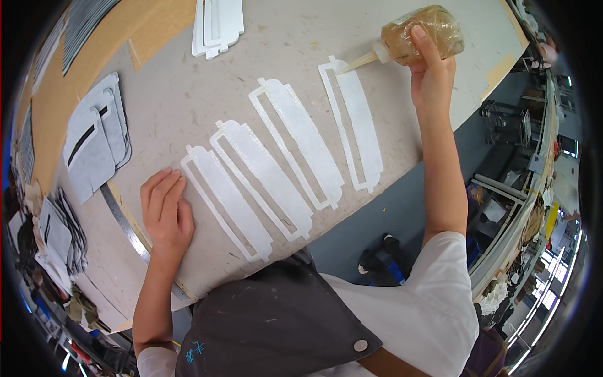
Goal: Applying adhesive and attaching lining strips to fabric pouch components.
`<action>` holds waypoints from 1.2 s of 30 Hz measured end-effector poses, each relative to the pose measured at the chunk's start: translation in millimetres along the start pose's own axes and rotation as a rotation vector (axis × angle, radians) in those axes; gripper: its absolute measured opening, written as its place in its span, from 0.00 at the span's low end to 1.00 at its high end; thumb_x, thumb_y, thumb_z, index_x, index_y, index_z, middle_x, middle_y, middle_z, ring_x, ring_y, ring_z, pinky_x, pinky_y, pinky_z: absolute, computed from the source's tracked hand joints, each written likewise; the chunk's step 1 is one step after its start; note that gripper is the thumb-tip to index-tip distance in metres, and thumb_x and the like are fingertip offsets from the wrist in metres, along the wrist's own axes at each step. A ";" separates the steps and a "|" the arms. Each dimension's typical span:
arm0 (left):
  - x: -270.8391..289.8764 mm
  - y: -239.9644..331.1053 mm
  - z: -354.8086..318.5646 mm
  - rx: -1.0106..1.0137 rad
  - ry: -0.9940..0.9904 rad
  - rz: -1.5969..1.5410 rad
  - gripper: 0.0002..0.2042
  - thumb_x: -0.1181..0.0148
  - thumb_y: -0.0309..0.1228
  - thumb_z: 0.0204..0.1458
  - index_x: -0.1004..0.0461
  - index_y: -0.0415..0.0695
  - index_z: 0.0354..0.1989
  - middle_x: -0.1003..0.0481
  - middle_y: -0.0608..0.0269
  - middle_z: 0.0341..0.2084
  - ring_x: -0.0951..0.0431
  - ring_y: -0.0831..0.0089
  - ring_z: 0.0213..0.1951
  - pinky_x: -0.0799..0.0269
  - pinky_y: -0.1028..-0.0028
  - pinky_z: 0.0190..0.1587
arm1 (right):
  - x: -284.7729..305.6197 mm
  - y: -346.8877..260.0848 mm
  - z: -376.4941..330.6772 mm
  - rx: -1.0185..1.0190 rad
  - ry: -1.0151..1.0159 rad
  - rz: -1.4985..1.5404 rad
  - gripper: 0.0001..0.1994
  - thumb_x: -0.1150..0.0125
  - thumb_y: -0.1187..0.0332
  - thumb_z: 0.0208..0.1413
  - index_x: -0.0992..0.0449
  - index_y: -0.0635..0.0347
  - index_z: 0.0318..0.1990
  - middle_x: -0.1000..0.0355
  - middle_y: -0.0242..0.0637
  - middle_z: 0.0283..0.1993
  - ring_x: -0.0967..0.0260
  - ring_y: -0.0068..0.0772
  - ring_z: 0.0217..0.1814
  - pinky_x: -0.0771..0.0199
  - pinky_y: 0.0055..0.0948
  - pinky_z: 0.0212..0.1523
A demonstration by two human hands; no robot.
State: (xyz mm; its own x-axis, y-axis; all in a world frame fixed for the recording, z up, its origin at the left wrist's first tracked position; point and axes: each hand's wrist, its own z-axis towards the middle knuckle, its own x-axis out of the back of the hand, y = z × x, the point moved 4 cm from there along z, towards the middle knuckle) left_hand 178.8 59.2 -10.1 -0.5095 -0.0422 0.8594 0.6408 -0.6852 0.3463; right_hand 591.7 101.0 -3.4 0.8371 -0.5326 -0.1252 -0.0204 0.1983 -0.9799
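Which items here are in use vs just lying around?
In use: glue bottle in right hand, nozzle on the far white frame piece; three more frame pieces in the row; left hand flat on table.

Lying about: white stack, grey pieces, grey stack, metal ruler.

You're standing at a pale, scuffed worktable [188, 94] with a brown board [144, 25] lying across its far left corner. Grey floor [377, 207] is showing under the table's near edge. On your right, a long row of workbenches [534, 213] is running off toward bright windows [546, 295], with daylight coming in there.
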 end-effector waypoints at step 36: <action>0.3 -5.0 2.9 -0.032 0.010 0.023 0.16 0.49 0.09 0.38 0.26 0.31 0.38 0.25 0.50 0.40 0.26 0.52 0.45 0.29 0.63 0.48 | 58.0 -26.6 -113.1 -0.285 0.002 -0.079 0.25 0.38 0.64 0.52 0.35 0.67 0.55 0.31 0.38 0.48 0.34 0.30 0.52 0.34 0.33 0.54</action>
State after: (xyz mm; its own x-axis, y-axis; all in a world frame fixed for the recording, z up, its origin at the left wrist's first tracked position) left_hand 177.0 64.7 -10.5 -0.5012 -0.0653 0.8629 0.6338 -0.7067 0.3146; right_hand 579.0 -28.2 -2.1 0.8411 -0.5389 -0.0469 -0.1084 -0.0829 -0.9906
